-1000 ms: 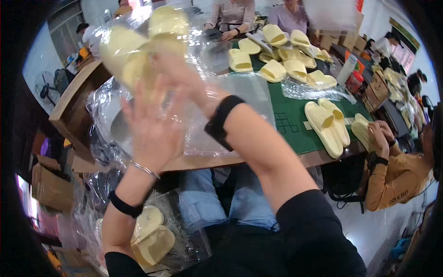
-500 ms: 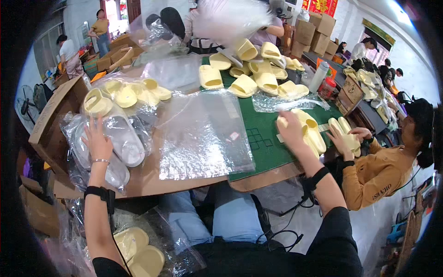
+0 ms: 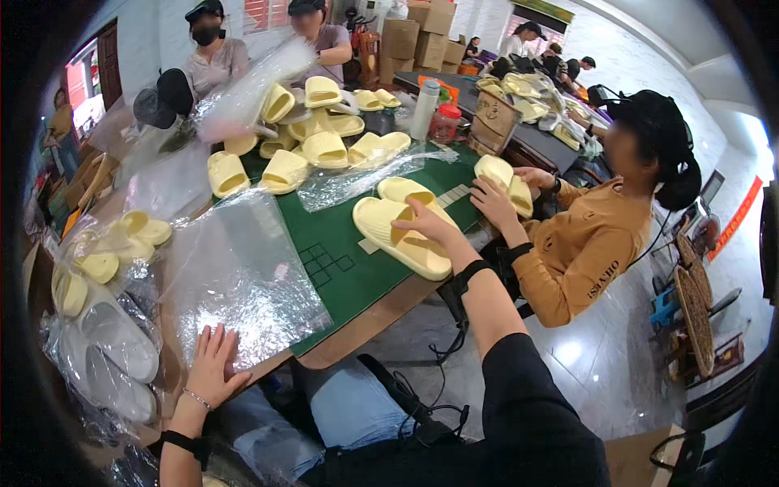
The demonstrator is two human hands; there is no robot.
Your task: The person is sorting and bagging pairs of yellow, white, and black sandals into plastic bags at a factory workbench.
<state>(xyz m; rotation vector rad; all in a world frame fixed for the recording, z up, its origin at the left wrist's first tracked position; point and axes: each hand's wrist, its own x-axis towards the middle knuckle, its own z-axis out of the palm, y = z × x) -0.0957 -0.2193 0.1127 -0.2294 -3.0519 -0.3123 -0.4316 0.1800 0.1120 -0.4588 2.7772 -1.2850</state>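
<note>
2 pale-yellow, ribbed foam slippers (image 3: 377,221) are laid side by side on the right part of the flat green mat (image 3: 349,296), heels toward its near right edge. The nearer slipper is reached by the right hand (image 3: 434,224), with fingers over its foot opening; whether the strap is pinched by this grip cannot be told. The left grip is spread, the left hand (image 3: 213,365) being laid over the near edge of a flat, clear, glossy plastic bag (image 3: 243,268) at the mat's left.

If only 1 slipper were lifted, the other could be nudged off the tan table (image 3: 365,329), since the heels are placed so near its edge. The thin film could be creased or dragged askew if pressed unevenly. Right of the mat, other yellow foam slippers (image 3: 493,169) are held in a co-worker's hands (image 3: 497,203), which could be bumped by a wide swing. At the mat's far side, the loosely stacked heap of yellow foam slippers (image 3: 324,146) could be toppled by a knock.
</note>
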